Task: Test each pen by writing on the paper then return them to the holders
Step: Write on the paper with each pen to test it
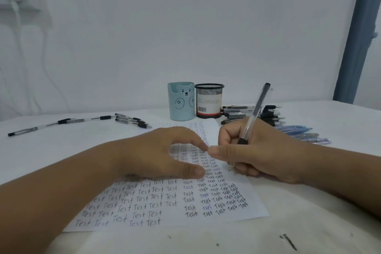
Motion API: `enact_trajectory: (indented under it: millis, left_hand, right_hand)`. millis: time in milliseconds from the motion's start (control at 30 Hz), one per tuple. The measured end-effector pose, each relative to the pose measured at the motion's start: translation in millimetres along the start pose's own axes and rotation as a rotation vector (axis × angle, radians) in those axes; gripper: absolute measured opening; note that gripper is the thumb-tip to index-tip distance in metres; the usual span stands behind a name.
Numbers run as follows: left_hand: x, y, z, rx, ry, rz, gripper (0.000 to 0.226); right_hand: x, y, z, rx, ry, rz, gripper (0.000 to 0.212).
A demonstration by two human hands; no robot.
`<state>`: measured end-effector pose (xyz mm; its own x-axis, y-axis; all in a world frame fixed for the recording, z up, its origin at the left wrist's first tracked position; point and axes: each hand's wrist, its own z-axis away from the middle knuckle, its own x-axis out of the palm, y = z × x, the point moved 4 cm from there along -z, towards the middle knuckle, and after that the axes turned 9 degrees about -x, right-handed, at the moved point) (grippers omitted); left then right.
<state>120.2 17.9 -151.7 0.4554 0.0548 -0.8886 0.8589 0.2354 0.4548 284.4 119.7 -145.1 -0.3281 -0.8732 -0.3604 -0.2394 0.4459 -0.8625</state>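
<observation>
Two holders stand side by side behind the paper (165,198), which lies on the white desk (51,150) and serves here as the landmark. Far left of the paper, one pen (22,131) lies alone, with two more pens (82,120) strung end to end between it and the sheet. Just off the paper's upper left corner sits a small bunch of black-grip pens (133,120). The left hand (165,154) rests flat on the middle of the paper, fingers straight and thumb spread, holding nothing and pinning the sheet. Rows of the word "Test" cover the paper, large on its left half, smaller and denser toward its right edge. Behind the paper's far edge stands the blue bear holder (181,102), touching or nearly touching the black mesh holder (209,100) on its right. The right hand (253,150) sits at the paper's right edge, fingers curled round a clear pen (254,113) that tilts up and away, its tip at the paper's right margin. Right of the paper, behind that hand, lies a pile of black pens (237,112), and beyond it a few blue pens (303,134).
</observation>
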Motion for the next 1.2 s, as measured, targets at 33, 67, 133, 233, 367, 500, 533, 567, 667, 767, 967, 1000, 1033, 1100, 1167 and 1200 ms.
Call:
enact_trajectory:
  millis: [33,67,133,233,367,500,533,567,667,767,967,1000,1033,1100,1167,1200]
  left_hand:
    - [0.0,0.0,-0.3,0.005,0.000,-0.007,0.063]
    - [-0.1,0.0,-0.2,0.011,0.003,-0.008,0.062]
    - [-0.2,-0.5,-0.6,0.019,0.007,-0.004,0.064]
    - [-0.1,-1.4,-1.5,0.018,0.005,0.011,0.067]
    - [0.1,-2.3,-1.6,0.019,0.014,0.002,0.069]
    - [-0.2,-1.1,-0.9,0.015,0.012,0.014,0.062]
    - [-0.4,-0.9,-1.0,0.012,0.012,0.014,0.062]
    - [-0.6,-0.9,-1.0,0.010,0.014,0.013,0.064]
    - [-0.7,-1.3,-1.3,0.009,0.006,0.015,0.063]
    - [-0.8,-1.3,-1.4,0.019,0.004,0.013,0.064]
    - [-0.7,-1.9,-1.7,0.013,0.003,0.016,0.068]
    - [-0.6,-2.1,-1.7,0.011,0.004,0.015,0.068]
    - [-0.7,-2.2,-1.3,0.008,0.004,0.015,0.067]
    - [-0.7,-2.3,-1.0,0.005,0.000,0.013,0.068]
    - [-0.9,-1.6,-0.9,0.005,-0.006,0.013,0.065]
    - [-1.0,-1.4,-0.9,0.005,-0.007,0.014,0.063]
  right_hand:
    - [2.8,-3.4,0.3,-0.015,-0.016,0.040,0.030]
    - [5.0,-6.1,0.6,-0.024,-0.022,0.066,0.029]
    - [4.8,-6.0,0.2,-0.041,-0.008,0.116,0.035]
    - [2.5,-3.4,0.9,-0.056,0.009,0.257,0.042]
    - [2.8,-2.9,2.1,-0.025,0.018,0.323,0.042]
    - [4.2,-5.3,2.5,-0.010,0.024,0.361,0.044]
    - [4.4,-6.0,2.3,-0.013,0.023,0.376,0.045]
    - [4.5,-6.8,2.2,-0.015,0.020,0.386,0.046]
    - [5.2,-7.3,2.5,0.002,0.002,0.365,0.047]
    - [4.1,-6.3,2.9,0.004,0.013,0.335,0.048]
    - [4.5,-6.2,2.4,-0.020,0.011,0.406,0.043]
    - [4.2,-6.6,2.3,-0.024,0.013,0.416,0.042]
    - [3.8,-6.8,2.1,-0.026,0.016,0.417,0.042]
    - [2.8,-6.9,1.7,-0.032,0.022,0.401,0.044]
    - [2.8,-6.5,1.3,-0.040,0.012,0.403,0.044]
    - [2.8,-5.8,1.2,-0.042,0.005,0.412,0.043]
